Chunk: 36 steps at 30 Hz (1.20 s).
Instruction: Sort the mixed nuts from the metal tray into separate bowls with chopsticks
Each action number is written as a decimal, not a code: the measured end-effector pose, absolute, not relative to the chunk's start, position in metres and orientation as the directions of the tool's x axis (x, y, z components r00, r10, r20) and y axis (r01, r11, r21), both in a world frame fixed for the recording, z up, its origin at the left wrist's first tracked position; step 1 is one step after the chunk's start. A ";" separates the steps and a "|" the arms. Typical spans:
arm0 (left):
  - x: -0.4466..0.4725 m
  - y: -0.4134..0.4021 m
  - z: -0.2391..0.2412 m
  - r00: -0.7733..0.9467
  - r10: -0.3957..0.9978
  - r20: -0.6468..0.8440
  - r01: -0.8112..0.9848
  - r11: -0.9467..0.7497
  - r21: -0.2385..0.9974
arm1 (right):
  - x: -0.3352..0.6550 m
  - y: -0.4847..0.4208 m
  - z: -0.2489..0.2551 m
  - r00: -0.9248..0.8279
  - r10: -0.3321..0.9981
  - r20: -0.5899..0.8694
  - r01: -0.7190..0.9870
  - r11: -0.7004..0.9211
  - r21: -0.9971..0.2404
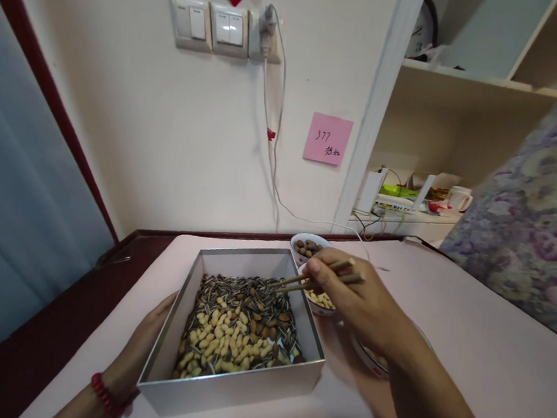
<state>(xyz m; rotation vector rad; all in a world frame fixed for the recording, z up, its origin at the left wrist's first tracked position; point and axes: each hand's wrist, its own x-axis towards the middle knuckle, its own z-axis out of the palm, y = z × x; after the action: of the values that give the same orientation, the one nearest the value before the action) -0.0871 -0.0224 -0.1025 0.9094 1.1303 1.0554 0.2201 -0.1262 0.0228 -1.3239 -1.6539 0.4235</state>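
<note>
My right hand [344, 291] is closed round a pair of wooden chopsticks [318, 278]. Their tips reach over the right wall of a silver-grey square box [231, 388], among dark striped sunflower seeds [231, 286]; whether they pinch anything is too small to tell. Peanuts in the shell [227, 335] are heaped in the middle and front of the box, with brown almonds [264, 330] beside them. My left hand [152, 322], with a red bead bracelet at the wrist, lies along the outside of the box's left wall, its fingers stretched out and partly hidden.
Behind the box, a bowl [295, 240] holds round brown nuts. A bowl of peanuts [321, 300] stands under my right hand, and another bowl [367, 362] is partly hidden by my forearm. A white cable [317, 221] hangs from the wall socket onto the pink-covered table [483, 334].
</note>
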 end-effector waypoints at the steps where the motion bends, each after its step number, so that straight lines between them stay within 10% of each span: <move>1: -0.086 -0.024 -0.102 0.095 0.966 -0.242 -0.187 0.256 0.948 | 0.216 -0.121 0.018 0.018 0.900 0.435 0.586 0.344 -0.734; 36: -0.083 -0.029 -0.100 0.123 0.963 -0.239 -0.196 0.259 0.946 | 0.209 -0.086 -0.020 0.038 0.923 0.383 0.645 0.270 -0.715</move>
<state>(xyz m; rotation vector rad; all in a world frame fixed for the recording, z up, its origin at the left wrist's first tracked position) -0.0828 -0.0288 -0.1003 0.9171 1.0950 1.0471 0.2085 -0.0861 -0.0204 -1.4538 -1.6852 0.4089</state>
